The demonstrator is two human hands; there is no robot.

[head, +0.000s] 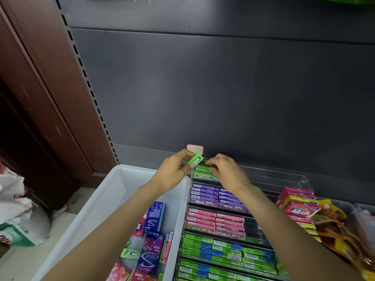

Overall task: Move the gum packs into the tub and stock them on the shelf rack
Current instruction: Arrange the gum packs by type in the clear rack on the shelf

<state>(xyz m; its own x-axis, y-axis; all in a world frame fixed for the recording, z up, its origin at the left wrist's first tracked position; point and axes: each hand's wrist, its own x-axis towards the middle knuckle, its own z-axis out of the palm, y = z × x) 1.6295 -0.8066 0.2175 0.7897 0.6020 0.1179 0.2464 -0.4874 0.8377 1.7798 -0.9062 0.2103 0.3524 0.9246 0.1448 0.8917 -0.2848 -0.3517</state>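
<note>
Up at the far end of the clear rack [284, 179], both forearms reach forward from the bottom of the view. The left hand [172, 171] is raised just over the rack's back left corner, its grip pinching a green Doublemint pack [195, 160] between thumb and fingertips, the pack tilted with one end pointing up and to the right. The right hand [225, 169] lies palm down just beside it, fingers curled onto the green packs in the rearmost compartment [203, 173]; whether this grip truly pinches one pack or only presses on the row, I cannot tell.

Nearer compartments of the rack hold rows of purple packs [215, 196], then pink packs [215, 222], then two rows of green packs [227, 252]. Touching the rack on its left stands a white tub [113, 191], with loose gum packs [150, 246] in blue, purple, pink and green lying in its near end. To the right of the rack sit red and yellow boxes [298, 205] and orange snack bags [332, 226]. Behind everything rises a dark grey shelf back panel [203, 88] bearing a small red-edged price tag [194, 148], with a slotted upright [85, 78] beside brown wood panelling [36, 78]. A white and green sack [18, 216] rests on the floor at the left.
</note>
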